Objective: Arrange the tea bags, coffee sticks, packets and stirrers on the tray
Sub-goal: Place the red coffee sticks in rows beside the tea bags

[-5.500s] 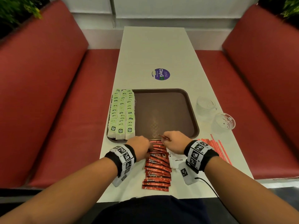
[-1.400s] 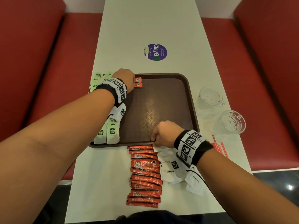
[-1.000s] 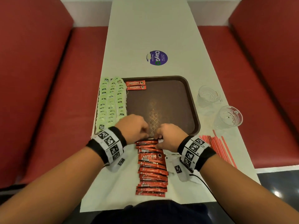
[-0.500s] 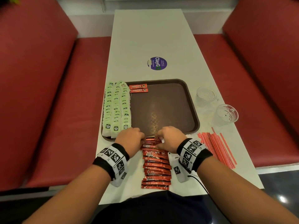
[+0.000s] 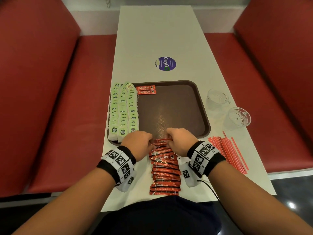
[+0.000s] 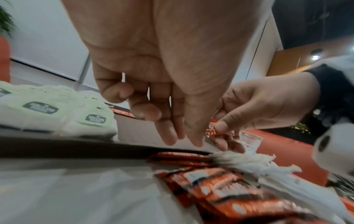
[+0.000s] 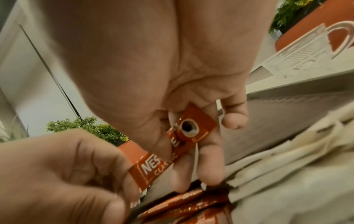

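Observation:
A brown tray (image 5: 202, 106) lies mid-table. Green tea bags (image 5: 123, 109) fill its left side in three rows, and two red coffee sticks (image 5: 146, 90) lie at its far end beside them. A long row of coffee sticks (image 5: 165, 173) runs on the table from the tray's near edge towards me. Above that row's far end, my left hand (image 5: 149, 141) (image 6: 184, 136) and right hand (image 5: 170, 139) (image 7: 193, 163) each pinch one end of a single coffee stick (image 7: 172, 151) (image 5: 162, 141). White packets (image 5: 182, 158) (image 6: 258, 166) lie partly under my right wrist. Red stirrers (image 5: 228, 153) lie on the right.
Two clear glass cups (image 5: 217, 99) (image 5: 238, 118) stand right of the tray. A round purple sticker (image 5: 165, 63) marks the table beyond it. Red bench seats run along both sides. The tray's centre and right part (image 5: 169, 107) are bare.
My left hand came back from the tray's far left, where two sticks now lie. Both hands met at the near edge and now hold one stick from the row.

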Available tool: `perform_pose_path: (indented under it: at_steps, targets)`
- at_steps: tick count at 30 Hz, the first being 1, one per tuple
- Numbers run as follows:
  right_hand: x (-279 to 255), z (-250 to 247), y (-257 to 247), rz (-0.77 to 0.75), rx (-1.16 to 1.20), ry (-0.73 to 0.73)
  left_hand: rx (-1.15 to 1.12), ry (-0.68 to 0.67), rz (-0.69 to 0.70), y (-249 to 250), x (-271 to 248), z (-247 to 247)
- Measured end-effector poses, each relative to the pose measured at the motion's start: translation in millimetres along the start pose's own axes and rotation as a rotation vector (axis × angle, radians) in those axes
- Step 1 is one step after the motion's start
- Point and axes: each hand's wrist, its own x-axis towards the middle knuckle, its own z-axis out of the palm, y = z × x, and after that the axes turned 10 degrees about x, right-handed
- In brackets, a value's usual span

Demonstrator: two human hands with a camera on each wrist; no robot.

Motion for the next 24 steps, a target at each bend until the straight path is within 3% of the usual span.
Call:
perform_pose_path:
  at_steps: [5, 11, 13, 16, 20, 24]
  targets:
    - [-1, -2, 5, 0.014, 0.124, 0.041, 0.09, -0.128, 0.104, 10, 2, 12]
    - [0, 3, 14, 0.025, 0.224, -0.005, -0.015, -0.105, 0.102, 7, 4, 13]
    - [2, 4, 17, 0.015, 0.218, -0.022, -0.116, -0.063, 0.102, 1, 3, 9]
    - [7, 2, 19, -0.011, 0.259, -0.053, -0.243, 0.109, 0.11, -6, 2, 2]
    - [15, -5, 19, -0.063, 0.252, -0.111, -0.182, 0.319, 0.144, -13, 4, -4]
    - [27, -12, 17, -0.134, 0.233, -0.076, -0.178, 0.326, 0.154, -21, 11, -7]
